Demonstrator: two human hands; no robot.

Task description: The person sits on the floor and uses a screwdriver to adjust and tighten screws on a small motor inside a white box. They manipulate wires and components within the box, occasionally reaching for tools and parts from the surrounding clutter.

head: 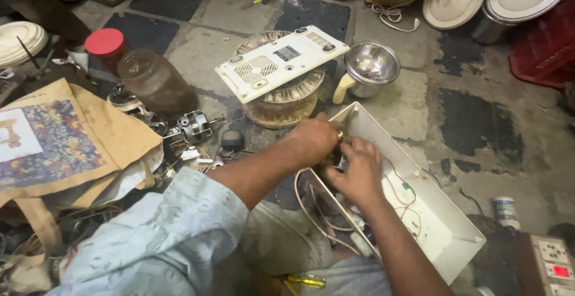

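Both hands, left hand (316, 137) and right hand (358, 170), are being closed around a small part inside the white casing's (443, 230) far end.

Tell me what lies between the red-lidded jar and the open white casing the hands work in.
In the head view, between the red-lidded jar and the open white casing lie a brown jar on its side and a small motor, then the left hand.

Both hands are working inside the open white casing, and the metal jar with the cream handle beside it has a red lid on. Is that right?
Not quite. In the head view the metal jar is open, with no lid on. Both the left hand and right hand are indeed inside the open white casing.
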